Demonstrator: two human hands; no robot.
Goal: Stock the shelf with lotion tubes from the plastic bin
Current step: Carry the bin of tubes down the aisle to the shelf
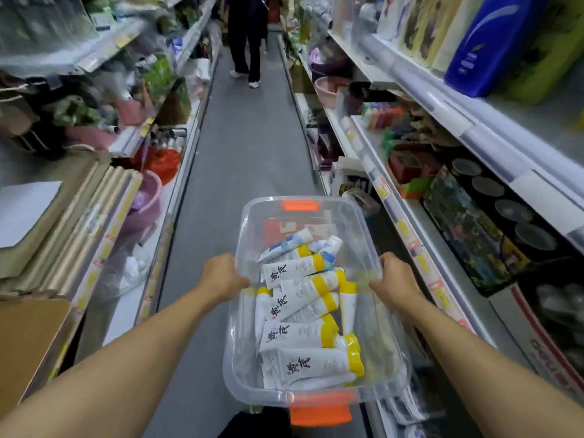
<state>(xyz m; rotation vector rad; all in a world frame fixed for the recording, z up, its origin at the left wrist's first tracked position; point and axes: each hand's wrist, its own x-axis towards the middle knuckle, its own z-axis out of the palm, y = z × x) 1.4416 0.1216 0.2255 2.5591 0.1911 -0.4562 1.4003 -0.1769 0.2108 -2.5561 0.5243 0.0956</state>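
Observation:
I carry a clear plastic bin [252,216] with orange latches in front of me, over the aisle floor. Inside lie several white lotion tubes [303,335] with yellow caps and black characters, plus blue-and-white tubes [292,243] at the far end. My left hand [222,276] grips the bin's left rim. On the right rim, my right hand [395,284] grips with curled fingers. The shelf [410,222] on the right holds packed goods.
A narrow grey aisle runs ahead between stocked shelves on both sides. A person in dark trousers [245,36] stands at the far end. Pink basins [145,203] sit on the left lower shelf, blue bottles [493,42] on the upper right.

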